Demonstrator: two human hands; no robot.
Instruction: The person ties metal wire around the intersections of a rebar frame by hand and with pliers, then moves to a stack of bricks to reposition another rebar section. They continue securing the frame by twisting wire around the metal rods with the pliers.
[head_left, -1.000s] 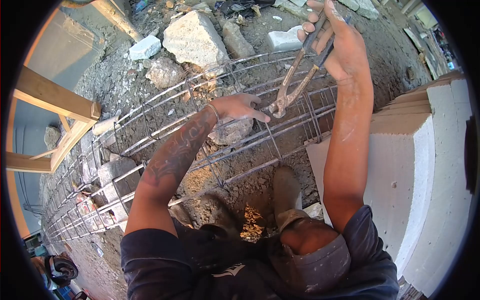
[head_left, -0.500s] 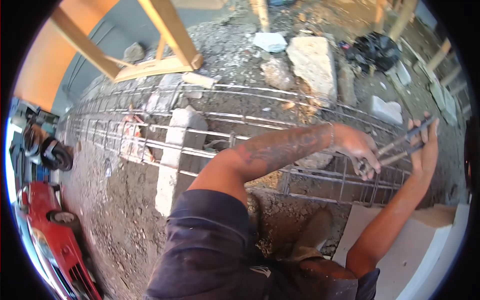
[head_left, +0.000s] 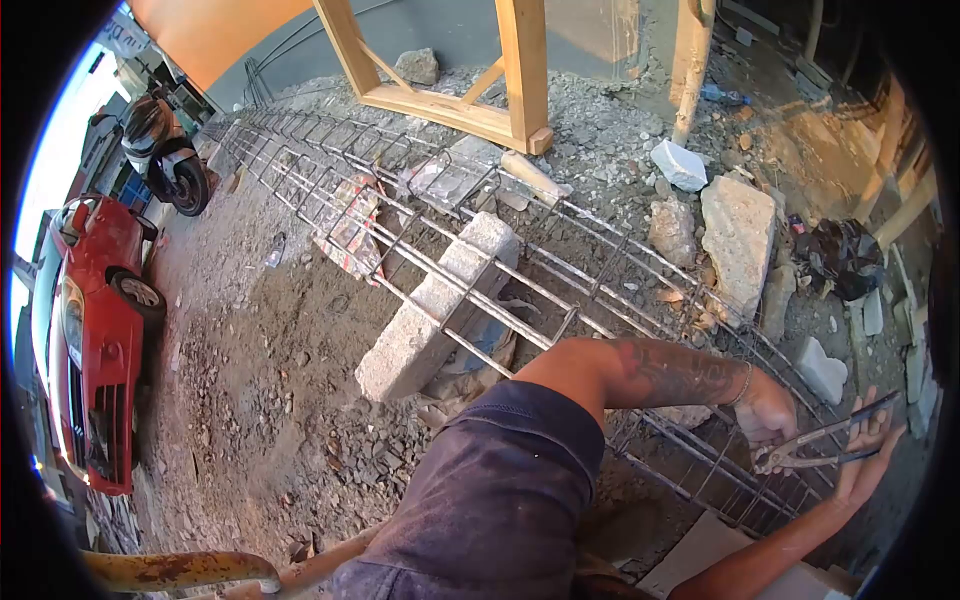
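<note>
A long rebar cage point(head_left: 420, 235) lies on the dirt, running from upper left to lower right. My left hand point(head_left: 768, 412) reaches down onto its bars at the lower right, fingers curled around a bar or tie at the nose of the pincers. My right hand point(head_left: 868, 452) grips the handles of metal pincers point(head_left: 815, 448), whose jaws meet the cage right by my left fingers. My dark-sleeved left shoulder fills the bottom centre and hides the ground below it.
A concrete block point(head_left: 432, 310) props the cage at mid-length. Rubble stones point(head_left: 738, 240) lie beyond it. A wooden frame point(head_left: 520, 85) stands at the top. A red car point(head_left: 90, 340) and a scooter point(head_left: 165, 150) are parked at the left. A white slab point(head_left: 700, 550) sits at the lower right.
The view has swung left, bringing the car, scooter and more of the cage into sight. Both hands stay together at the same spot on the cage, pincers still at the bars.
</note>
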